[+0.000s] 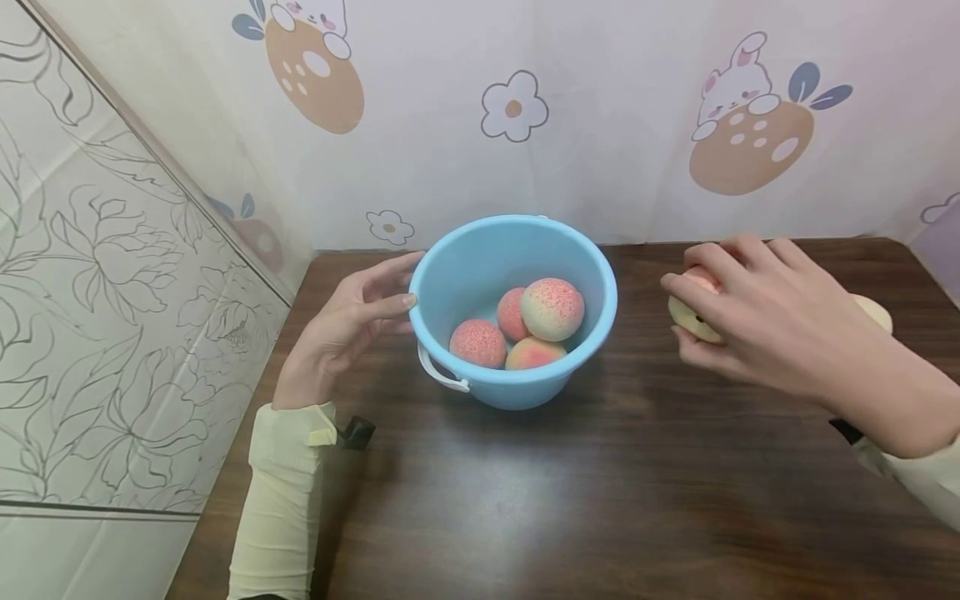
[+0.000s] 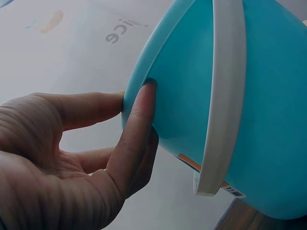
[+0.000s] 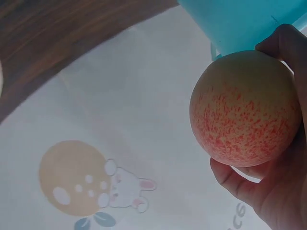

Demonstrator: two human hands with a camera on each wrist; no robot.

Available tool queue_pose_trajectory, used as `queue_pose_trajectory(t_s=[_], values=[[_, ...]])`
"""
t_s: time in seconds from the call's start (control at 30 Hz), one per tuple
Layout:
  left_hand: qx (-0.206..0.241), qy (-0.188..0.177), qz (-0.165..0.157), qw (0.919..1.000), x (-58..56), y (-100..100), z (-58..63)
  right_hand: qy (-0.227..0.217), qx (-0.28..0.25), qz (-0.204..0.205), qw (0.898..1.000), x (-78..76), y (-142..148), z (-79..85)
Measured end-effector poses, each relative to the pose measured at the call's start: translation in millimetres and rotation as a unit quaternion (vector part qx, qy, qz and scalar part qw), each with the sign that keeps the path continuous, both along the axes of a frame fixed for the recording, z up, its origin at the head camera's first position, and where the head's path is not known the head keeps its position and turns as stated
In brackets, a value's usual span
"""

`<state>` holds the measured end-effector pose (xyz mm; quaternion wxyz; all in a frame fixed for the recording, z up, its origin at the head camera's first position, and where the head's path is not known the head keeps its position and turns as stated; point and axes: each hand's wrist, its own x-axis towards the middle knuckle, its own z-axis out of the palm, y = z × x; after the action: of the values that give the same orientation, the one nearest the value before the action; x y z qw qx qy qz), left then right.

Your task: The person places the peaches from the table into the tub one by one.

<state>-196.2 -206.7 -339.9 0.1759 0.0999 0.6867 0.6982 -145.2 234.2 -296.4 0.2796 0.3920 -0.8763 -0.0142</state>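
A light blue bucket (image 1: 483, 242) stands on the dark wooden table, with several pink-and-cream peaches (image 1: 552, 309) lying in it. At its left side my left hand (image 1: 352, 312) pinches the rim, thumb at the edge and fingers against the outer wall. The left wrist view shows those fingertips (image 2: 149, 88) just under the lip, beside the white bucket handle (image 2: 228, 96). To the right of the bucket, my right hand (image 1: 772, 312) grips a speckled peach (image 3: 244, 110), fingers curled round it. That peach is held apart from the bucket.
Another pale round fruit (image 1: 872, 313) shows behind the right wrist, mostly hidden by it. A wall covering with rabbit prints (image 1: 600, 125) rises along the back of the table (image 1: 525, 500). White panels with line-drawn flowers (image 1: 112, 292) border the left side.
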Motion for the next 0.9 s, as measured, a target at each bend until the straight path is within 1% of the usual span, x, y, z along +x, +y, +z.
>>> queue_pose_trajectory(t_s=[0.33, 0.6, 0.73, 0.9], values=[[0.001, -0.005, 0.003, 1.0000, 0.4, 1, 0.7, 0.008, 0.010, 0.029, 0.999, -9.2, -16, 14.6], [0.009, -0.005, 0.002, 0.9999, 0.8, 0, 0.6, 0.005, 0.005, 0.062, 0.998, -17.8, -32, 27.8], [0.011, -0.006, 0.002, 0.9999, 0.8, 0, 0.7, 0.010, 0.004, 0.075, 0.997, -21.9, -40, 31.5], [0.009, -0.006, 0.002, 0.9999, 0.8, 0, 1.2, 0.013, 0.014, 0.079, 0.997, -27.7, -51, 34.4]])
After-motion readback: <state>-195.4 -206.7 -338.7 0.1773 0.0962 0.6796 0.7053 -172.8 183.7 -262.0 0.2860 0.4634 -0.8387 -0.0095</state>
